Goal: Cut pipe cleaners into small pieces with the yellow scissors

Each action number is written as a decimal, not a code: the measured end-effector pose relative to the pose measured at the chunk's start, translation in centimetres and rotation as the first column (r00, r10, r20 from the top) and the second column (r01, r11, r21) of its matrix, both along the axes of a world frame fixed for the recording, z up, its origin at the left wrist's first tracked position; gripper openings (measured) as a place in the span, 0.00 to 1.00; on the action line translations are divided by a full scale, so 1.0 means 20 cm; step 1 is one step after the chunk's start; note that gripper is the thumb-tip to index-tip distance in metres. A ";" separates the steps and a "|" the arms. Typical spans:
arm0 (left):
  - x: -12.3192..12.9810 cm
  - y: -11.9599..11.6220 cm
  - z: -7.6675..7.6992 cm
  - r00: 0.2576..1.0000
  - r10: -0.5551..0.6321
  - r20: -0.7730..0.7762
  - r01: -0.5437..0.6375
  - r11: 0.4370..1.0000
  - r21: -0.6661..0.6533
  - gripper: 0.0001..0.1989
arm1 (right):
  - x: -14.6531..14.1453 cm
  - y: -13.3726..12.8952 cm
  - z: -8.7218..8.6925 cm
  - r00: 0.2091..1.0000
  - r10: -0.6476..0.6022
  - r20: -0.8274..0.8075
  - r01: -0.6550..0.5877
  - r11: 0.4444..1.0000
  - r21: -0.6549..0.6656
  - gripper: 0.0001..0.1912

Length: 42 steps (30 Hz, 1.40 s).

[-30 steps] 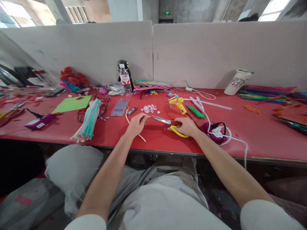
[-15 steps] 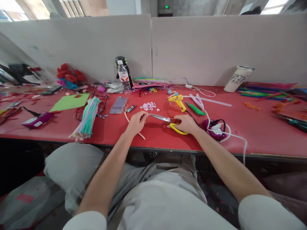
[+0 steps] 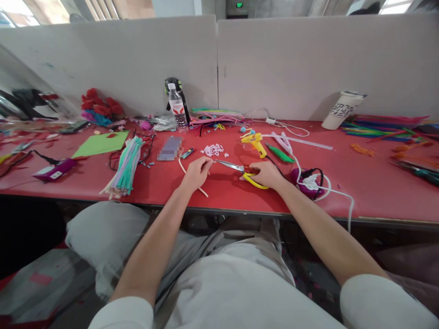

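Looks like a craft workshop, judging by a long red worktable (image 3: 373,187) set against a pale partition (image 3: 291,64), with scissors (image 3: 239,167) near the clock's centre, a yellow glue gun (image 3: 254,143) at two o'clock, purple power blocks (image 3: 55,169) at nine and three, a bundle of fuzzy stems (image 3: 128,162) at nine and loose stems (image 3: 368,129) just short of three. Opens, past the partition at twelve, onto a grey hall-like space (image 3: 270,8) with a green lit sign (image 3: 239,5).

Only illegible marks on the white cup (image 3: 343,111), bottle label (image 3: 178,108) and green sign (image 3: 239,5)
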<state>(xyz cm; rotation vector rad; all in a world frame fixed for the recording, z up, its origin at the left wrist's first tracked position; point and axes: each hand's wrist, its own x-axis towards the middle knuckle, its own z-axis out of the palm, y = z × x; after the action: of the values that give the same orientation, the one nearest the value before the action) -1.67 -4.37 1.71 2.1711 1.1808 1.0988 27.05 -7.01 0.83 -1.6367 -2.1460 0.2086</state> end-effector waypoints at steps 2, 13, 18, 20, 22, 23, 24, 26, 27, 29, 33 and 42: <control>0.00 0.00 0.00 1.000 0.003 0.001 -0.003 1.000 0.000 0.12 | 0.00 0.00 0.00 1.000 -0.007 -0.021 0.007 1.000 -0.002 0.29; 0.00 0.00 0.00 1.000 0.003 0.028 -0.004 1.000 0.024 0.12 | -0.01 -0.02 0.02 0.998 0.034 -0.044 -0.034 0.999 0.006 0.28; 0.00 0.01 0.00 0.999 -0.017 0.035 0.017 1.000 0.011 0.12 | 0.00 -0.01 0.01 0.999 0.027 -0.018 -0.027 1.000 0.012 0.28; 0.00 0.01 0.00 0.999 -0.021 0.035 0.020 1.000 0.008 0.12 | 0.00 -0.01 0.00 1.000 0.019 -0.010 -0.019 1.000 0.013 0.29; 0.00 0.01 -0.01 0.999 -0.021 0.032 0.020 1.000 0.007 0.12 | 0.00 0.00 -0.01 1.000 0.014 -0.003 -0.014 1.000 0.016 0.29; 0.01 0.01 -0.01 0.999 -0.020 0.031 0.020 1.000 0.007 0.13 | 0.00 0.00 -0.01 1.000 0.016 0.001 -0.016 1.000 0.019 0.29; 0.01 0.01 -0.01 0.999 -0.020 0.032 0.019 1.000 0.008 0.13 | 0.00 0.00 -0.01 1.000 0.018 0.006 -0.018 1.000 0.024 0.29; 0.01 0.01 -0.01 0.999 -0.022 0.038 0.022 1.000 0.005 0.12 | 0.01 0.01 -0.02 1.000 0.015 0.014 -0.016 0.999 0.033 0.30; 0.01 0.01 -0.01 0.999 -0.024 0.042 0.024 1.000 0.002 0.12 | 0.01 0.01 -0.02 1.000 0.010 0.016 -0.010 0.999 0.035 0.30; 0.01 0.02 -0.01 0.998 -0.029 0.048 0.029 1.000 -0.003 0.12 | 0.01 0.01 -0.01 1.000 -0.002 0.008 0.002 0.999 0.033 0.30; 0.01 0.02 -0.01 0.999 -0.028 0.044 0.028 1.000 0.001 0.12 | 0.01 -0.01 0.00 0.999 0.018 -0.034 -0.017 1.000 0.011 0.28; 0.00 0.01 -0.01 0.999 -0.009 0.039 0.009 1.000 0.013 0.12 | 0.00 -0.01 0.00 1.000 0.014 0.011 -0.015 0.999 0.038 0.25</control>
<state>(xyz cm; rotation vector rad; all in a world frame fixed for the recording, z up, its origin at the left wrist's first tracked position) -1.60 -4.08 1.56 2.1524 1.1488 1.1434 27.12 -7.15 0.84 -1.6055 -2.1574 0.1627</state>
